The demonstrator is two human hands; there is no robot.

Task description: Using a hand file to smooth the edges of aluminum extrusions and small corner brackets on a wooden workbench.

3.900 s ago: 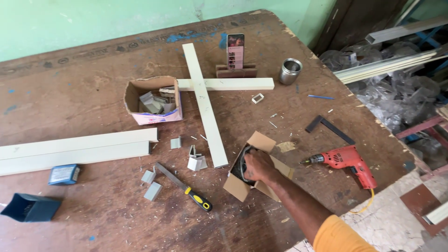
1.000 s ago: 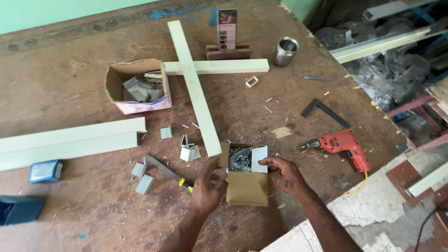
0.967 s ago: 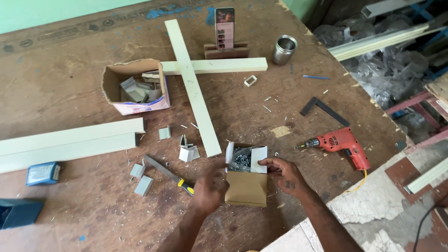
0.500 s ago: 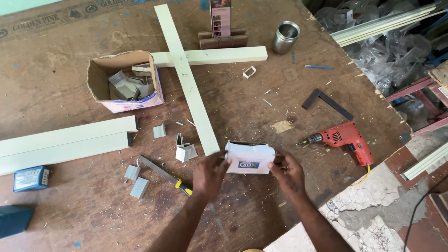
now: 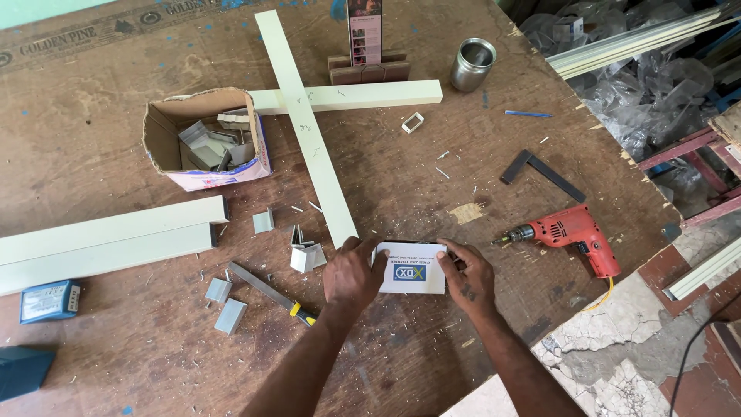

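Box (image 5: 411,269) first: the small white carton sits at the table's near edge, around six o'clock, and you pinch it from both ends, left hand (image 5: 351,272) and right hand (image 5: 467,276) with fingers clamped on its sides. Keep it level and press evenly so the flaps seat squarely. Red drill (image 5: 569,233) lies at three o'clock, screwdriver (image 5: 272,293) at nine.
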